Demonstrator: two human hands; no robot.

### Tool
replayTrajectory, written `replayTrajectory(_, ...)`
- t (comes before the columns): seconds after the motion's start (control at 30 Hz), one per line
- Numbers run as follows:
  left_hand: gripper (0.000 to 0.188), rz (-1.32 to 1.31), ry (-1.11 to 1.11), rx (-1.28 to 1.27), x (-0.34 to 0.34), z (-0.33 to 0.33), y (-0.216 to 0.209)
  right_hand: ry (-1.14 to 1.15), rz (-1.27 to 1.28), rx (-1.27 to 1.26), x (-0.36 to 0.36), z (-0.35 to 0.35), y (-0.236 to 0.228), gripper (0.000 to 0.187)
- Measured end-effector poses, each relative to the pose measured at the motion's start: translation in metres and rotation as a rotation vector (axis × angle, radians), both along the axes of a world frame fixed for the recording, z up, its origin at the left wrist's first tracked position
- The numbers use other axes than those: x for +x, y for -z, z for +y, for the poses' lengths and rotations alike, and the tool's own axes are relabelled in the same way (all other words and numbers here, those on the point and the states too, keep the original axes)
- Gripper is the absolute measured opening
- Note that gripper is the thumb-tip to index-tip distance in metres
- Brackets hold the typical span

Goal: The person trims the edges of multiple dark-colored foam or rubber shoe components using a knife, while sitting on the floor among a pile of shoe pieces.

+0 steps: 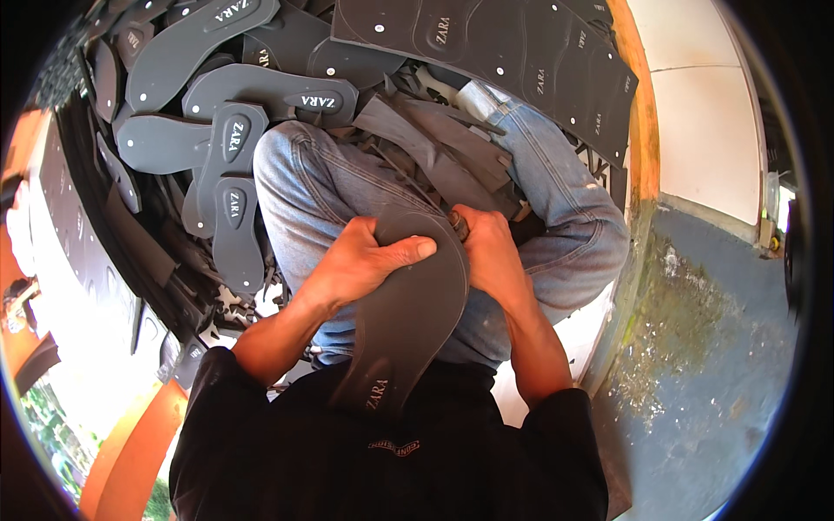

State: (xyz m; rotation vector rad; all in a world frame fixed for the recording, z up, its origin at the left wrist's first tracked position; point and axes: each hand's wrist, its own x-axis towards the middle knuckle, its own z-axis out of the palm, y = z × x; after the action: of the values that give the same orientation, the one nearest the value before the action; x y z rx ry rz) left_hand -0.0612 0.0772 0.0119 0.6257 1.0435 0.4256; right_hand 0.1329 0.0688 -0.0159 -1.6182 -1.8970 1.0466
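Note:
A dark grey sandal sole [407, 317] lies over my lap, its broad end away from me and its narrower, printed end against my black shirt. My left hand [365, 260] grips the broad end from the left, thumb pressed flat on the top face and fingers hidden underneath. At the sole's far right edge, my right hand [493, 252] is closed around a small brownish, rounded object [458, 226]; most of it is covered by the fingers, so its kind cannot be made out. A thin outline runs along the sole's rim.
Several cut grey soles [269, 91] lie piled at the far left. A large printed sheet [521, 65] with sole outlines rests at the far right. Dark offcut strips [443, 143] lie between my jeans-clad legs [304, 182]. Beyond an orange edge [645, 113] is a stained blue-grey floor [712, 347].

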Motion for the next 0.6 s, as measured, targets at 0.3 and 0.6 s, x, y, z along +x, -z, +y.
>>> replayTrajectory(0.3, 0.039, -0.234, -0.104, -0.158, 0.015, 0.015, 0.021, 0.378, 0.575, -0.496, 0.018, 0.003, -0.025, 0.021)
replayTrajectory(0.6, 0.025, -0.551, -0.508, 0.219, 0.086, -0.036, 0.053, 0.701, 0.718, -0.176, 0.006, -0.032, -0.032, 0.019)
